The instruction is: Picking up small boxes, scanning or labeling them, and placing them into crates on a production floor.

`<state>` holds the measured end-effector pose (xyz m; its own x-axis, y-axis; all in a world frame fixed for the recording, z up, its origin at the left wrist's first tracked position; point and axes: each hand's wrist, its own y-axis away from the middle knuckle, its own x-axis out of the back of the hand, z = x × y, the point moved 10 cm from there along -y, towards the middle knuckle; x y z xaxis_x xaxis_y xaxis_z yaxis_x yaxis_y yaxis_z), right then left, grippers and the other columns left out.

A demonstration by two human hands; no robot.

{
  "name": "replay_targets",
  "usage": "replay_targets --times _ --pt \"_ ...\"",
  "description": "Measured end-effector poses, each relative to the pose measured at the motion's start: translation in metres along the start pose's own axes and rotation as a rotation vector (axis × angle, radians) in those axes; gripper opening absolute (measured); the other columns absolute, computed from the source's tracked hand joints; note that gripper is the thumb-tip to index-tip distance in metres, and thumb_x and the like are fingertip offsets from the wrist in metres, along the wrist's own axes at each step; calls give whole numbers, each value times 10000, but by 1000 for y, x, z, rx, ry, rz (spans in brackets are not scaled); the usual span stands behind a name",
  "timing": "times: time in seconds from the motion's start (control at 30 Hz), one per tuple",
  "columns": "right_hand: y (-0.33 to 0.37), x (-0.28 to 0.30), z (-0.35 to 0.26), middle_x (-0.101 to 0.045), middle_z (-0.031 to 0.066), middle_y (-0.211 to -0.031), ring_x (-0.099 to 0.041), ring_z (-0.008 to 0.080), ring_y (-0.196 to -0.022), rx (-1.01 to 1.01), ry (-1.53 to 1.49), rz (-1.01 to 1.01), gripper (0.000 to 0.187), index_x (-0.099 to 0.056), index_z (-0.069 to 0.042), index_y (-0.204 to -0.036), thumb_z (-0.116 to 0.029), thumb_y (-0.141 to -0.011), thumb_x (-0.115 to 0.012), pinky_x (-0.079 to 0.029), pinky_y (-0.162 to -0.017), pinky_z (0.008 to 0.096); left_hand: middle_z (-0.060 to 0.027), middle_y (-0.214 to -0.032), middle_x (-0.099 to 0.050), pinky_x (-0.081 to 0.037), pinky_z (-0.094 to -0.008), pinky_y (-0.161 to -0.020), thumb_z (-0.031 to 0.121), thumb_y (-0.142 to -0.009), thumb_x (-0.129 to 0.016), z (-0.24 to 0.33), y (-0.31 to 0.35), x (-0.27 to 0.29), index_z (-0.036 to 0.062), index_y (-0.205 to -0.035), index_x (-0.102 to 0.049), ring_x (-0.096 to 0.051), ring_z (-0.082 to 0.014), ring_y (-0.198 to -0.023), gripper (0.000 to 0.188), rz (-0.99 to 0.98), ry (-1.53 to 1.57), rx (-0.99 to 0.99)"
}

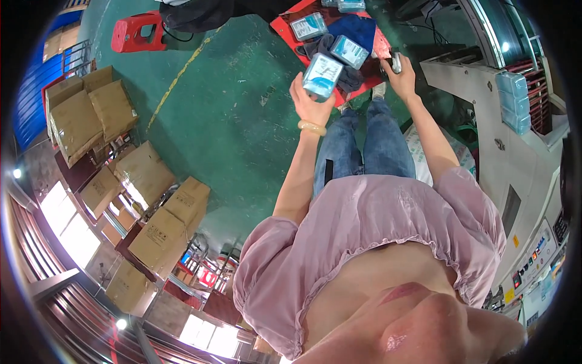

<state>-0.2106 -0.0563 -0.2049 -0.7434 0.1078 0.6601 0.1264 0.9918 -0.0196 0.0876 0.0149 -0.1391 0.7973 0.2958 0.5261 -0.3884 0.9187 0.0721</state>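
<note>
My left hand (311, 104), with a pale bangle at the wrist, is closed round the lower end of a clear plastic box with a white-and-blue label (323, 74). It holds the box over the near left side of a red tabletop (282, 25). My right hand (402, 79) is closed on a small silvery thing (396, 62) at the tabletop's right edge; its kind I cannot make out. Two similar labelled boxes, a middle one (350, 52) and a farther one (309, 26), lie around a dark blue cloth (356, 30). Beside the right hand is a pinkish-red piece (381, 46).
A grey machine (458, 79) stands close on my right, with a stack of pale blue plastic boxes (514, 103) on it. To the far left are a red stool (138, 33) and several cardboard cartons (159, 236). A yellow line (182, 74) crosses the green floor.
</note>
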Motion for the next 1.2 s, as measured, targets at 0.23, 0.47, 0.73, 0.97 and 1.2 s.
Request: replay_targets --times 0.23,0.47,0.73,0.97,1.2 --pt "45 -10 37 -521 177 -1125 -476 318 -1082 -334 78 250 955 -393 72 -1270 -411 -594 -862 -396 -936 401 -156 -1233 -394 -510 -368 -784 138 -540 -815 -50 18 31 49 -1251 -405 -505 -292 -1053 826 40 -152 90" --pt "64 -112 26 -612 146 -954 -601 301 -886 -154 -38 -47 409 -633 -38 -1037 -264 -722 -763 -482 -783 352 -161 -1207 -463 -418 -408 -937 139 -541 -785 -55 18 -6 76 -1241 -419 -475 -352 -1120 792 -61 -167 69" --pt "83 -142 -124 -611 119 -846 -610 299 -814 76 -457 -389 119 -633 -44 -854 -122 -767 -654 -486 -702 377 -159 -1320 -404 -486 -447 -874 143 -632 -741 -60 23 -9 124 -1286 -383 -488 -385 -1142 746 -50 -248 -18" --pt "62 -143 -96 -615 133 -774 -615 311 -778 -50 -381 -263 92 -628 -44 -821 -116 -766 -641 -488 -683 366 -175 -1220 -479 -447 -418 -935 56 -558 -712 -42 20 -4 89 -1238 -442 -483 -364 -1129 732 -34 -160 -50" --pt "59 -144 -81 -630 140 -778 -634 308 -723 -163 -347 -248 98 -620 -42 -840 -123 -786 -633 -491 -651 367 -173 -1214 -476 -447 -409 -935 42 -534 -712 -23 20 -5 80 -1221 -460 -490 -367 -1112 732 -54 -164 -105"
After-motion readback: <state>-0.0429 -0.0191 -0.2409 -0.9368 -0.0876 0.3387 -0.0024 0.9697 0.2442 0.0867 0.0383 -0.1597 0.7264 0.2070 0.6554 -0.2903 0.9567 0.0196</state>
